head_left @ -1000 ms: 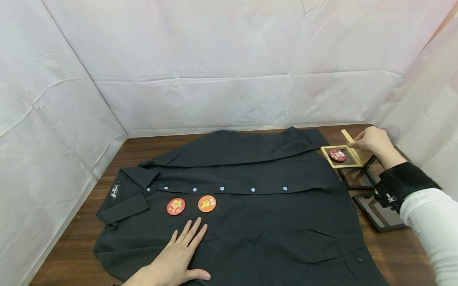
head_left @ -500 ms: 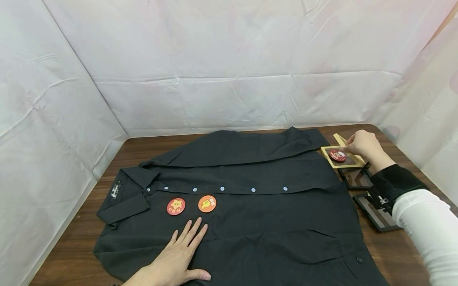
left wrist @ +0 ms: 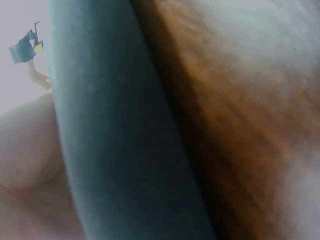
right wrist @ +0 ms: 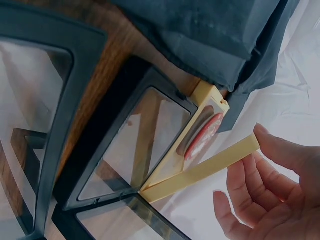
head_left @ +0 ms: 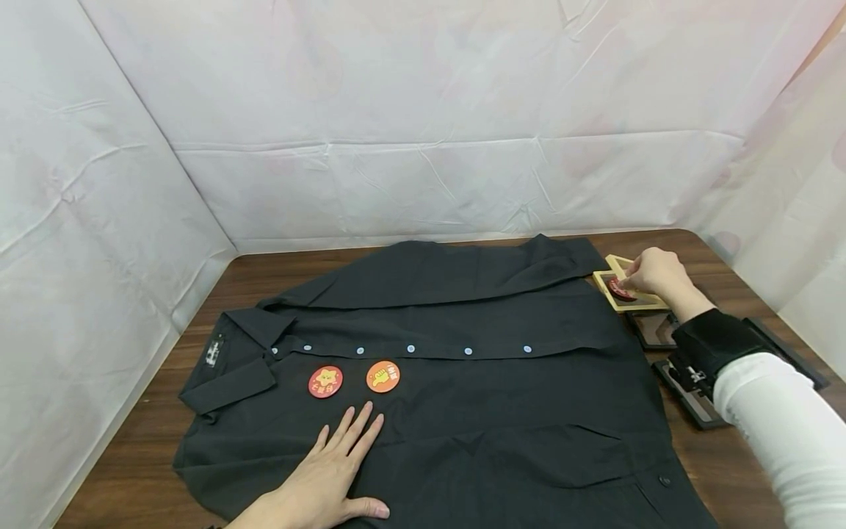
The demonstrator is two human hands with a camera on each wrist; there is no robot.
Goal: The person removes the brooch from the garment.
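Observation:
My right hand (head_left: pixel 656 278) is at a small yellow-framed display case (head_left: pixel 640 306) at the table's far right. In the right wrist view its thumb and fingers pinch the case's yellow lid (right wrist: pixel 205 167), which slants over the base at a narrow angle. Inside lies a round red pin badge (right wrist: pixel 204 136) on clear film. My left hand (head_left: pixel 324 470) rests with fingers spread on a black shirt (head_left: pixel 502 397), below a red badge (head_left: pixel 325 382) and an orange badge (head_left: pixel 382 376) on it. Blurred skin and a dark band fill most of the left wrist view.
Two black-framed display cases lie nearer along the right side: one open case (head_left: pixel 651 345) beside the yellow one, and another black case (head_left: pixel 703 419) partly hidden by my right forearm. The shirt covers most of the brown wooden table (head_left: pixel 714 470). White cloth (head_left: pixel 423 110) hangs behind.
My right hand has moved left with the yellow lid, tilting it from nearly upright down toward the base and over the badge. My left hand has stayed in place.

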